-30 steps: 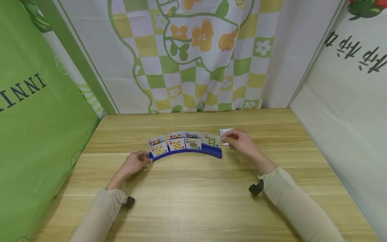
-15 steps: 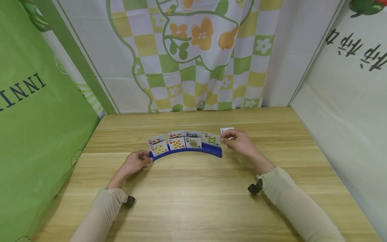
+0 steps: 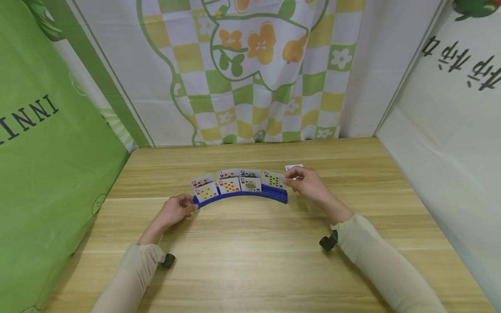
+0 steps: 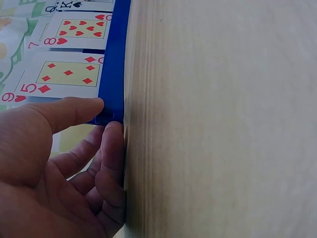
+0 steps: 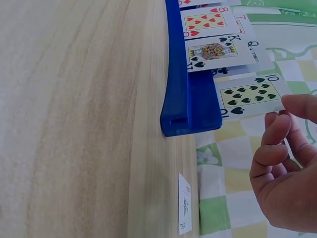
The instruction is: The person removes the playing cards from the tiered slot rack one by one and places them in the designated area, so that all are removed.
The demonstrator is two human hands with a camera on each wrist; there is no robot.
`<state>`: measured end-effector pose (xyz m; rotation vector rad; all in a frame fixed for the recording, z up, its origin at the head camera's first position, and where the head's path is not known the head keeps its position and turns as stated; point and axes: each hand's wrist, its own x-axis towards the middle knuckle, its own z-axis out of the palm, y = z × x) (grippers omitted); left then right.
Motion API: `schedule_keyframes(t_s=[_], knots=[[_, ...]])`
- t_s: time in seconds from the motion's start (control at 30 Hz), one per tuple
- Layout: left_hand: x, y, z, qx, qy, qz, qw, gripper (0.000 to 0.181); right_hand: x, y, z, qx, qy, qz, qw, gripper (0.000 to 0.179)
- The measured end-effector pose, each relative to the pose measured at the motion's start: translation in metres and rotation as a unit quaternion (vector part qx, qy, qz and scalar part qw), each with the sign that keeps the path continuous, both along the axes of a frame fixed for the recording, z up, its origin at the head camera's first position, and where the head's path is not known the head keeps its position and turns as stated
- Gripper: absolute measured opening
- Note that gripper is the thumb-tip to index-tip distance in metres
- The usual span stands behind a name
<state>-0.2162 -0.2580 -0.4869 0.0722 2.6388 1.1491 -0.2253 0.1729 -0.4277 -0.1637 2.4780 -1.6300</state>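
In the head view we have bright, soft, even light, a pale sheen on the table (image 3: pixel 242 261) toward six o'clock, and faint shadows beside both sleeves (image 3: pixel 135 269). Wide-angle stretch pulls the green hanging (image 3: pixel 51 174) outward at nine o'clock. The left-wrist view looks dimmer to us, its wood grain blurred toward three o'clock. From the right wrist, we read the ten of spades (image 5: pixel 250 96) clearly (the wood toward nine o'clock is softer).
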Motion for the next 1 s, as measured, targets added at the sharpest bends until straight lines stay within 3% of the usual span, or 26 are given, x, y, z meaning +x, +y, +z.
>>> schedule_keyframes(t_s=[0.67, 1.0], knots=[[0.0001, 0.0001, -0.0011, -0.002, 0.007, 0.0, 1.0, 0.041, -0.0049, 0.0016, -0.0025, 0.041, 0.032, -0.02, 0.9985, 0.018], [0.0006, 0.0003, -0.0016, 0.01, 0.004, 0.004, 0.9999, 0.039, -0.009, 0.0059, 0.0058, 0.063, 0.061, -0.032, 0.9957, 0.02]])
